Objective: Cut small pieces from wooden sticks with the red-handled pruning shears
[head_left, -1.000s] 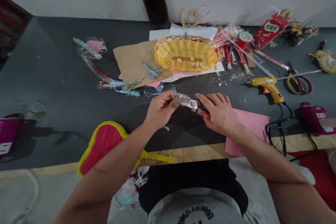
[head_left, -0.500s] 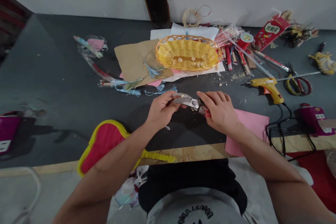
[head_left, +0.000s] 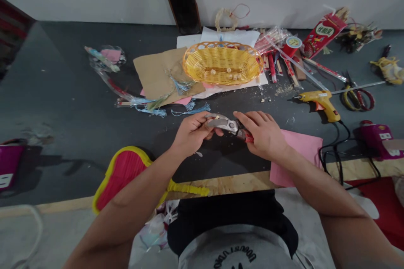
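My right hand [head_left: 264,135] is wrapped round the red handles of a pair of pruning shears [head_left: 232,126], whose metal blades point left. At the blade end, the fingers of my left hand [head_left: 190,133] are pinched together. A tiny pale piece [head_left: 217,117] shows between the blades; whether my left fingers grip it is hidden. Beyond my hands lies a yellow woven basket [head_left: 221,61] with a few small pale bits in it. Light blue tassels [head_left: 191,109] lie just behind my left hand.
A yellow hot glue gun [head_left: 322,103] with a black cord lies right, near scissors [head_left: 358,97]. Pink paper [head_left: 296,147] is under my right forearm. A red-and-yellow fan-shaped piece [head_left: 126,172] lies left at the table edge. A red drink carton [head_left: 325,33] stands at the back.
The view has shifted slightly, so the things on the table appear a little further left. Both hands keep their places on the pruning shears, which look slightly turned.
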Demonstrator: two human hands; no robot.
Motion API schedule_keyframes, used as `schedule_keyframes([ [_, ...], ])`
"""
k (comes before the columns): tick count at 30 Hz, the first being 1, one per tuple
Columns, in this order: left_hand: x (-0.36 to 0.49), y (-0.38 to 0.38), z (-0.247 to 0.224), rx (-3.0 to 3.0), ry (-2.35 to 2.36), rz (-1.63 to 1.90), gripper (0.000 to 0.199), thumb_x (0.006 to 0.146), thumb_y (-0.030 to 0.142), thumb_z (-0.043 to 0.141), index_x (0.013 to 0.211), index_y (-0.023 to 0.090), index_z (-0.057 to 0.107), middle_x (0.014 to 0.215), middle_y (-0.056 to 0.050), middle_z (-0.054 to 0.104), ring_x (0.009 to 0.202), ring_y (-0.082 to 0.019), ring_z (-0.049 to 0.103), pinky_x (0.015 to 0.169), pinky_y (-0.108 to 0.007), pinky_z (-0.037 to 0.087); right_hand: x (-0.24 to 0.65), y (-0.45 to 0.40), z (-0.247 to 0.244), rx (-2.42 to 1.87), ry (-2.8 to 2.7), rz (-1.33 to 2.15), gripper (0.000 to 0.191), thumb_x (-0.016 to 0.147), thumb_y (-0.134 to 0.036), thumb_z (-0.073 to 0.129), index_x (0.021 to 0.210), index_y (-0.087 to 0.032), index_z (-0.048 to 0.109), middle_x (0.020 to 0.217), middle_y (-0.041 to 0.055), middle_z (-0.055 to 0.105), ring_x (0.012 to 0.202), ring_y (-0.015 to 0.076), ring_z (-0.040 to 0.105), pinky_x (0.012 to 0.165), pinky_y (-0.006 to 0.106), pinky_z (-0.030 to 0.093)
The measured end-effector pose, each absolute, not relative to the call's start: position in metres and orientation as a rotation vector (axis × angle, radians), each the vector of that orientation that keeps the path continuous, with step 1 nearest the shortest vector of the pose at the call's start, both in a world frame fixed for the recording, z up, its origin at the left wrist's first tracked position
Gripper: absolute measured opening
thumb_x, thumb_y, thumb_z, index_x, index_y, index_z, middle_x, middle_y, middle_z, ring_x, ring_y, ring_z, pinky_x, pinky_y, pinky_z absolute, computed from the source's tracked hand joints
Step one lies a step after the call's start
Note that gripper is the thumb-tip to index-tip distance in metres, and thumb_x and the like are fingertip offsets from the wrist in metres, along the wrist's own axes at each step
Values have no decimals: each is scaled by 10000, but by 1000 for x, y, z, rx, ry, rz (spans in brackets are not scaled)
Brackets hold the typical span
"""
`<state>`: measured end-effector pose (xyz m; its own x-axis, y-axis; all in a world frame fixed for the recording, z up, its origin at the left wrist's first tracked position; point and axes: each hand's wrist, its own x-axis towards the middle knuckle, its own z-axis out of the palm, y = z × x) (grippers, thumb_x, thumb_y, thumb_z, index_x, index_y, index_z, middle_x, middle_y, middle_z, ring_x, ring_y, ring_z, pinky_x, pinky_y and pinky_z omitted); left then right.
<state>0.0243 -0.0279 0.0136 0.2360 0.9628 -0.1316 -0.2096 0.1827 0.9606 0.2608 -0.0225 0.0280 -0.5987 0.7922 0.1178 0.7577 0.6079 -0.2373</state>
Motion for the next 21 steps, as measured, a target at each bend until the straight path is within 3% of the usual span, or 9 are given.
schedule_keyframes([
  [3,25,-30,13,1009,953,1022,310,815,459,794,805,162,706,680,-49,713,476,-76,441,461,-230,315,262,-24,27,-1261,-2601,239,617,812,-131,523,1425,-209,542,1197,104,681,1022,264,613,876,391,440],
  [8,27,-33,13,1107,963,1001,387,846,536,747,781,156,718,659,-51,691,501,-88,467,483,-240,346,258,-28,29,-1260,-2585,105,408,812,-141,516,1180,-206,679,891,54,702,762,206,612,698,342,380],
  [13,28,-30,14,1100,987,1006,421,826,561,757,772,145,723,656,-56,683,500,-77,442,474,-228,321,257,-26,31,-1292,-2532,23,493,848,-145,516,1326,-206,619,1059,77,729,889,223,653,751,352,384],
  [21,29,-24,15,945,1013,1038,433,744,549,835,844,147,711,666,-50,703,480,-61,433,468,-209,320,264,-13,17,-1407,-2501,87,466,883,-200,565,1347,-217,605,1129,68,738,938,236,682,793,359,413],
])
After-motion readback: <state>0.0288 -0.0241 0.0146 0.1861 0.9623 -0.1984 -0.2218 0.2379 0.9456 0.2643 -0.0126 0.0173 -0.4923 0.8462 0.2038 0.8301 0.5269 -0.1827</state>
